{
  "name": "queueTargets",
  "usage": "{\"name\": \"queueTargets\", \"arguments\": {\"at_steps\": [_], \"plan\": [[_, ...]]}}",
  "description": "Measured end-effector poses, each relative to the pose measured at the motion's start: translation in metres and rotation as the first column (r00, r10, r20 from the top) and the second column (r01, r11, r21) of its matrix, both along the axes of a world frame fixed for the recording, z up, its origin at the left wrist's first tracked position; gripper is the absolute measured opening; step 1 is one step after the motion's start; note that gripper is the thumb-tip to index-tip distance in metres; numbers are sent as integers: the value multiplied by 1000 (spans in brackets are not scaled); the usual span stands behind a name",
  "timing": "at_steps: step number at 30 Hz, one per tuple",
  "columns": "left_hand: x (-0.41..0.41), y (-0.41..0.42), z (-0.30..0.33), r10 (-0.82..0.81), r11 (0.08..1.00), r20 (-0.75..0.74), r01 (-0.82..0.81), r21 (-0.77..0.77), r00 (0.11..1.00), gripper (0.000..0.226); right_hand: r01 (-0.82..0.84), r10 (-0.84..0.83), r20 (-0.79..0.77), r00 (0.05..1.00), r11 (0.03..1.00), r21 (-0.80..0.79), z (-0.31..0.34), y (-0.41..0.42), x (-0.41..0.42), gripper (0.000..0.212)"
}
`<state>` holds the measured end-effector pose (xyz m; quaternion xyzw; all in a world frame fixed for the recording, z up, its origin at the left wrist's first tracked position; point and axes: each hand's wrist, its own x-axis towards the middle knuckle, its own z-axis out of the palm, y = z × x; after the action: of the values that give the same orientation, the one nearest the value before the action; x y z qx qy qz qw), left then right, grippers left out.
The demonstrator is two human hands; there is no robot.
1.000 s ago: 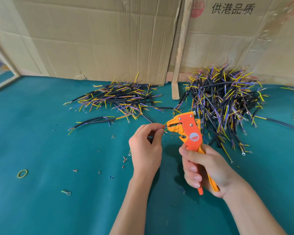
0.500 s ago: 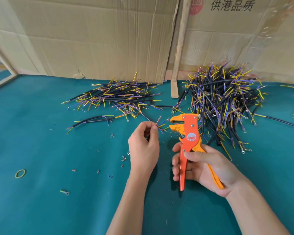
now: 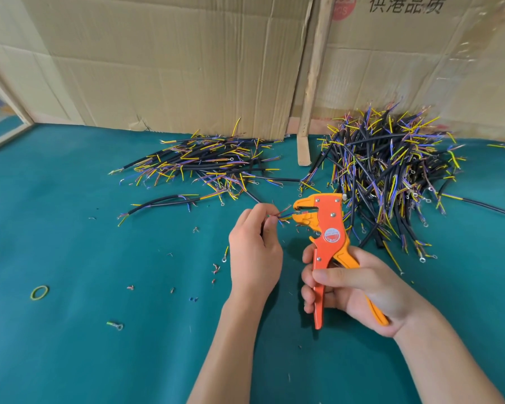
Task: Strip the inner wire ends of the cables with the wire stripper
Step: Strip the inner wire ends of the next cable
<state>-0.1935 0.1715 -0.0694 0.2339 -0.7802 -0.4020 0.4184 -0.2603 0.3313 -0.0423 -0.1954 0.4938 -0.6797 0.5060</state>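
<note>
At frame centre, the left hand (image 3: 254,252) pinches splayed wire ends (image 3: 283,215) while the right hand (image 3: 350,287) grips the wire stripper (image 3: 322,225); its open mouth may catch several strands.

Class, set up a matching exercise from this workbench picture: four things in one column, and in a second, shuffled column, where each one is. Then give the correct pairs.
Things
1. wire stripper
2. rubber band
3. cable ends
4. big cable pile

Places
A. lying alone on the green mat, far left
B. pinched in the left hand
C. against the cardboard, on the right
D. gripped by its handles in the right hand

Pairs: 1-D, 2-A, 3-B, 4-C
</note>
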Motion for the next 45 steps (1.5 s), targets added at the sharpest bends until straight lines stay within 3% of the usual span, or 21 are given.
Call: {"name": "queueTargets", "arguments": {"at_steps": [5, 10, 16, 22, 25, 27, 29, 33, 35, 37, 38, 40, 42, 45], "plan": [[0, -1, 0, 9, 1000, 0, -9, -29, 1000, 16, 4, -4, 10, 1000, 1000, 14, 1, -1, 1, 25], [1, 0, 0, 5, 998, -1, -5, -62, 1000, 16, 4, -4, 1, 1000, 1000, 24, 1, -4, 2, 24], [1, 0, 0, -14, 998, -7, 14, -54, 1000, 15, 181, -176, -69, 982, 981, 70, -2, -8, 5, 37], [2, -1, 4, 12, 984, -46, -4, 176, 999, 19, 194, -183, 131, 974, 978, -76, -3, -7, 1, 34], [3, -4, 10, 12, 914, -93, 27, 404, 996, 18, 221, -199, 187, 962, 969, -108, -7, -5, -3, 38], [7, -3, 17, -5, 851, -145, 81, 519, 989, 16, 169, -146, 177, 973, 978, -124, -8, -3, -3, 39], [9, 1, 23, -7, 838, -165, 96, 537, 986, 14, 78, -52, 159, 986, 984, -159, -9, 1, -3, 45], [-17, 13, 41, -76, 790, -163, 159, 592, 984, 5, -173, 254, 156, 955, 899, -401, -8, 13, -3, 39], [-47, 21, 56, -268, 830, -64, 264, 491, 961, 9, -271, 360, 113, 926, 844, -463, -6, 16, -1, 38], [-70, 27, 73, -507, 810, 81, 443, 385, 858, 19, -317, 401, 79, 913, 817, -481, -7, 18, 2, 40], [-77, 25, 78, -549, 813, 169, 477, 334, 818, 21, -317, 404, 87, 911, 818, -481, -9, 19, 2, 40], [-75, 2, 79, -444, 896, 324, 404, 186, 835, 17, -290, 380, 108, 919, 835, -467, -13, 20, 0, 41], [-54, -36, 73, -175, 983, 450, 181, 30, 876, 17, -246, 333, 130, 934, 862, -442, -12, 18, -1, 40], [-3, -102, 57, 250, 968, 605, -176, -181, 756, 32, -197, 273, 143, 951, 895, -399, -12, 9, -1, 40]]}}
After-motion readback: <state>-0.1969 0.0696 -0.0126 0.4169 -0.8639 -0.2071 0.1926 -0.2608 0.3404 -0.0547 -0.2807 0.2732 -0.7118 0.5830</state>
